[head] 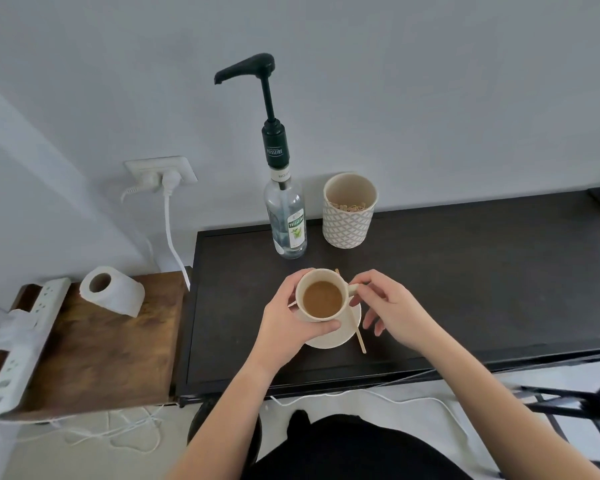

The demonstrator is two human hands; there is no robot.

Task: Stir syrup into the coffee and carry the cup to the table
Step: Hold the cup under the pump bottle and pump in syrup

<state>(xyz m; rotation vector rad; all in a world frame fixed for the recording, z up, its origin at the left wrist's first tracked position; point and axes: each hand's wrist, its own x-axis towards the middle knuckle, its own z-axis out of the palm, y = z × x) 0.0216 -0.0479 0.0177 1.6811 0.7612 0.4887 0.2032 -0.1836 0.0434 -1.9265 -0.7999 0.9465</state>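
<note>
- Paper roll: lying on the wooden side table, well left, clear of the route.
- Left hand: curled round the cup's left wall, thumb under the near rim.
- Cup: on the dark counter, over its saucer; ceramic, likely rigid, breakable and nearly full, so keep it level.
- Stir stick: resting across the saucer; may slide off.
- Right hand: thumb and forefinger pinching the handle, other fingers spread loose.
- Syrup bottle, patterned holder: behind, apart.
</note>
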